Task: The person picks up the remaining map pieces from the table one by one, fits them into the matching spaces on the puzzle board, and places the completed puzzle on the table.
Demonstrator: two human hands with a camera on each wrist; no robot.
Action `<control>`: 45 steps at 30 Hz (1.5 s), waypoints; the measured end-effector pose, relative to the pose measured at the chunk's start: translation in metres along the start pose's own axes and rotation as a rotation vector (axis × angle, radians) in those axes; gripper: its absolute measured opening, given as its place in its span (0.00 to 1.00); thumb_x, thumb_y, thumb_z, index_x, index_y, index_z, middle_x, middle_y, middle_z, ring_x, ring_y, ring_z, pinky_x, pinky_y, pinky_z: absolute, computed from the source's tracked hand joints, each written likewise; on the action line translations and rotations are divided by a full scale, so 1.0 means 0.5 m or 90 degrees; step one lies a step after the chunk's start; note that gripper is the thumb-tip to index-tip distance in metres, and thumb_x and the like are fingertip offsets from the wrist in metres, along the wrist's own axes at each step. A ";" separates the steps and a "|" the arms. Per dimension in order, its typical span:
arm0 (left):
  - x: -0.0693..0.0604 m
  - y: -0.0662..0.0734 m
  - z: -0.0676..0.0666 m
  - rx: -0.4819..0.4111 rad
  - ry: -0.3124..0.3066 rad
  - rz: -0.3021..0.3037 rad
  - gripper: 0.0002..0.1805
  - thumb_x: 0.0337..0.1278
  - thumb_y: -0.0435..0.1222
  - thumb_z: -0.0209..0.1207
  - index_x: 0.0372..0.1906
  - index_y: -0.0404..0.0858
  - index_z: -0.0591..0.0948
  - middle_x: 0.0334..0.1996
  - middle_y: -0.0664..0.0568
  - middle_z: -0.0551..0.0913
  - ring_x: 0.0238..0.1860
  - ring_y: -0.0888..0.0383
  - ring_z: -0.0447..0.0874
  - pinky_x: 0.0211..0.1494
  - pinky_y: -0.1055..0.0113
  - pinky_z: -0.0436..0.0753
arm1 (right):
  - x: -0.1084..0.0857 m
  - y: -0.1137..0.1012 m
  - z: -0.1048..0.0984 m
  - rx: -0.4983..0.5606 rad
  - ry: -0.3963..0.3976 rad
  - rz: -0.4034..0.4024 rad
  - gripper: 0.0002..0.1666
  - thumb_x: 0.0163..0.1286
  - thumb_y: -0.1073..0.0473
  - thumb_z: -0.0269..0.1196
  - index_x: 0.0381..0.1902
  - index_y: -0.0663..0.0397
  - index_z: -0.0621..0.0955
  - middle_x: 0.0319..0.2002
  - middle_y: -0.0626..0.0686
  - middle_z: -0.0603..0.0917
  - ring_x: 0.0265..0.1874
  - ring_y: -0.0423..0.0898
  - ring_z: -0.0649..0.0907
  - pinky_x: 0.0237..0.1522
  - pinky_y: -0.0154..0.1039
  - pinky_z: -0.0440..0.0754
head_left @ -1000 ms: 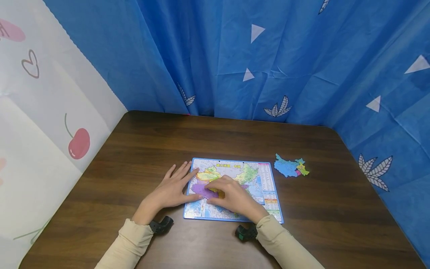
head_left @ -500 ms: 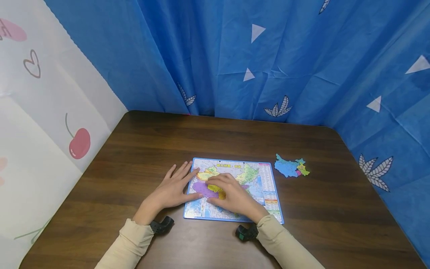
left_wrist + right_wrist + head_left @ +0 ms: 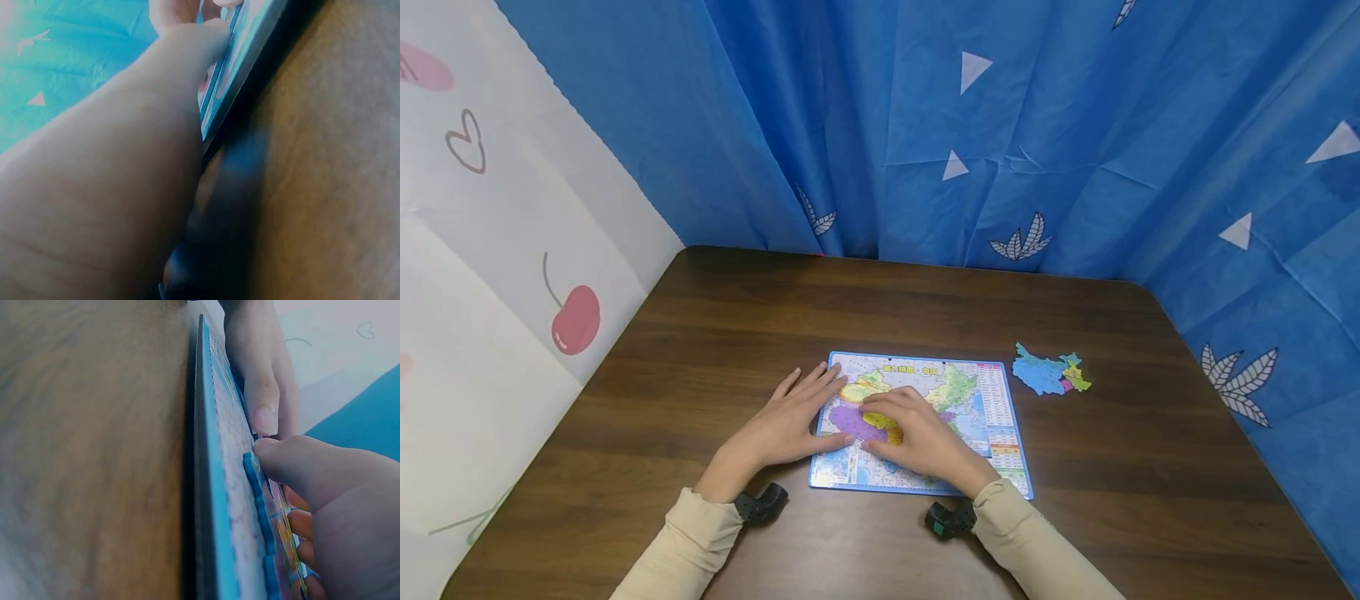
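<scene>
A blue-edged map board (image 3: 1009, 467) lies flat on the table. My left hand (image 3: 784, 423) is spread over its left edge, thumb touching a purple map piece (image 3: 848, 421). Over the middle arches my right hand (image 3: 927, 435), fingers bent and thumb apart, touching the assembled pieces; between them show the purple piece and a yellow piece (image 3: 877, 421). Seen from the right wrist, the thumb of my right hand (image 3: 344, 481) rests on the pieces' edge, close to the thumb of my left hand (image 3: 265, 375). What lies under my right palm is hidden.
Right of the board, a joined cluster of pieces, mostly a blue piece (image 3: 1039, 375) with small green, yellow and pink ones, lies on the wooden table (image 3: 1120, 433). A blue curtain (image 3: 925, 208) hangs behind the table and a white patterned cloth (image 3: 512, 250) at the left.
The fingertips of my right hand have shifted slightly away from me over the pieces, baring more of the yellow piece. My left hand has barely moved.
</scene>
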State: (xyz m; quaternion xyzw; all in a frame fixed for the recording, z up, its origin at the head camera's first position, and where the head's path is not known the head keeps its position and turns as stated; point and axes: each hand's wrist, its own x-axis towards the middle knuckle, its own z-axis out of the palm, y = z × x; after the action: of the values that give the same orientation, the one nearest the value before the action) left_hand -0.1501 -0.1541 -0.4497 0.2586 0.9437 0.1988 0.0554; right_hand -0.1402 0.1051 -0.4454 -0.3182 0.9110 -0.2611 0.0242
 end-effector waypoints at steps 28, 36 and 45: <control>-0.001 0.001 -0.003 0.002 -0.007 -0.004 0.56 0.58 0.70 0.59 0.81 0.41 0.61 0.83 0.48 0.52 0.84 0.49 0.47 0.84 0.43 0.43 | -0.009 0.007 -0.022 -0.001 0.029 0.002 0.30 0.69 0.41 0.70 0.66 0.40 0.81 0.65 0.44 0.81 0.65 0.44 0.76 0.68 0.52 0.77; -0.003 0.001 -0.001 -0.006 -0.011 -0.008 0.55 0.58 0.69 0.59 0.82 0.42 0.60 0.84 0.49 0.50 0.84 0.50 0.46 0.84 0.42 0.41 | -0.013 0.023 -0.036 0.013 0.046 0.014 0.31 0.67 0.42 0.72 0.66 0.42 0.81 0.65 0.43 0.82 0.64 0.44 0.77 0.67 0.50 0.79; -0.002 0.003 -0.003 -0.011 -0.017 -0.014 0.55 0.58 0.70 0.59 0.82 0.42 0.59 0.84 0.49 0.50 0.84 0.50 0.45 0.84 0.43 0.41 | -0.019 0.038 -0.055 0.028 0.053 0.043 0.32 0.66 0.43 0.73 0.66 0.42 0.81 0.66 0.44 0.81 0.65 0.47 0.77 0.66 0.55 0.78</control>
State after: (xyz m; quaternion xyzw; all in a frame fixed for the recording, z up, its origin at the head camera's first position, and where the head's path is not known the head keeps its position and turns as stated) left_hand -0.1488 -0.1538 -0.4477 0.2501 0.9439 0.2030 0.0724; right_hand -0.1490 0.1359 -0.4325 -0.2757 0.9155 -0.2928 0.0022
